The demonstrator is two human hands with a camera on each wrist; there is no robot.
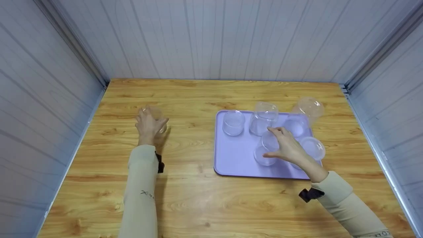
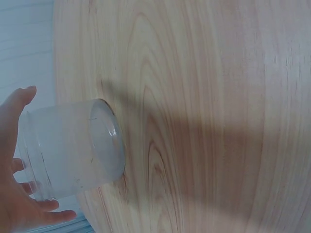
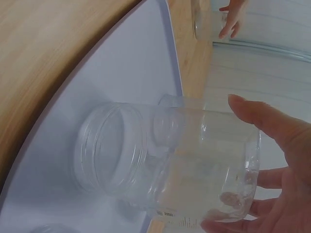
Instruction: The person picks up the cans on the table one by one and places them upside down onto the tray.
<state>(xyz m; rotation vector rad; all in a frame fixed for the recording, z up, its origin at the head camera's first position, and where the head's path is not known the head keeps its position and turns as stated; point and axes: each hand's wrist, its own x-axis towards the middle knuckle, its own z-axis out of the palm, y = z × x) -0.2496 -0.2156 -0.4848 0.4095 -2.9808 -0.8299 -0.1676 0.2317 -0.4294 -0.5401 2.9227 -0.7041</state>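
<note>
In the head view, my left hand (image 1: 148,124) is over a clear plastic jar (image 2: 73,148) on the left of the table. Its thumb and fingers spread around the jar's ridged upper end, with a gap showing beside the thumb. My right hand (image 1: 289,147) holds another clear jar (image 3: 204,160) near its upper end, thumb on one side and fingers on the other. The ridged end of that jar faces down at the lilac tray (image 1: 234,162); whether it touches the tray is hard to tell.
More transparent jars stand on the tray: one at its back left (image 1: 233,123), a tall one at the back middle (image 1: 264,115), and others along the right, including a back-right jar (image 1: 307,110) and a front-right jar (image 1: 312,148). Pale panel walls (image 1: 205,39) enclose the wooden table (image 1: 191,201).
</note>
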